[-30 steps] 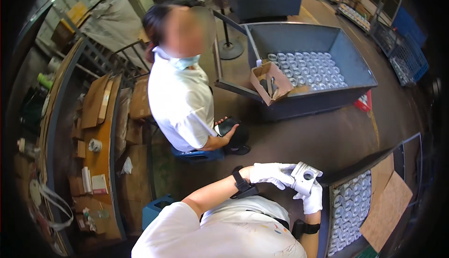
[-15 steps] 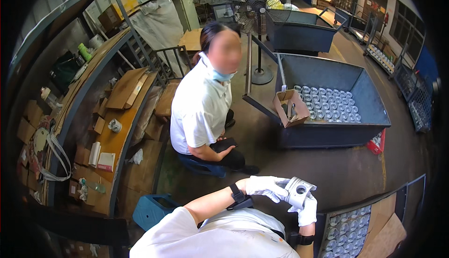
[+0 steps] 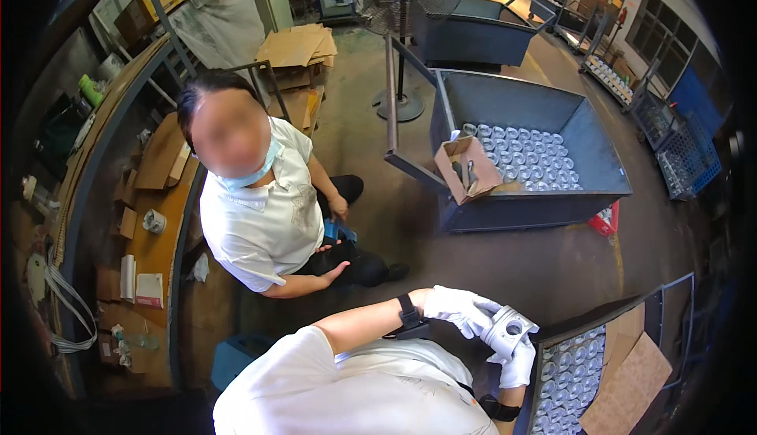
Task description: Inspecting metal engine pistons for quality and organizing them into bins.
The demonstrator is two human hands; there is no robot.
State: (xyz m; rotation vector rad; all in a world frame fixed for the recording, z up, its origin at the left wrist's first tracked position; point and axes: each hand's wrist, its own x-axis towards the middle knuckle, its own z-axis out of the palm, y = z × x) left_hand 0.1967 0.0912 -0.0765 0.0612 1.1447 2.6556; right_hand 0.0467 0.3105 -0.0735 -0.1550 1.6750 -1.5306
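Observation:
A silvery metal piston [image 3: 512, 331], with a round hole in its side, is held in front of my body between both gloved hands. My left hand [image 3: 461, 310], in a white glove, has its fingers closed on the piston's left side. From below and to the right, my right hand [image 3: 516, 364], also white-gloved, grips the piston. Some fingertips are hidden behind it. Close to my right hand stands a bin [image 3: 667, 301] with rows of similar pistons [image 3: 564, 384] and sheets of cardboard [image 3: 628, 386].
A co-worker [image 3: 260, 198] in a white shirt is at my left, by a shelf with cardboard boxes. Ahead stands a grey metal cart [image 3: 536, 208] with rows of pistons and a small open carton [image 3: 467, 169]. Behind it are a pedestal fan [image 3: 402, 108] and another cart [image 3: 473, 41].
The co-worker has risen from a low seat and come nearer, leaning toward me. My view has shifted right. Both my hands still hold the piston, now tilted slightly differently.

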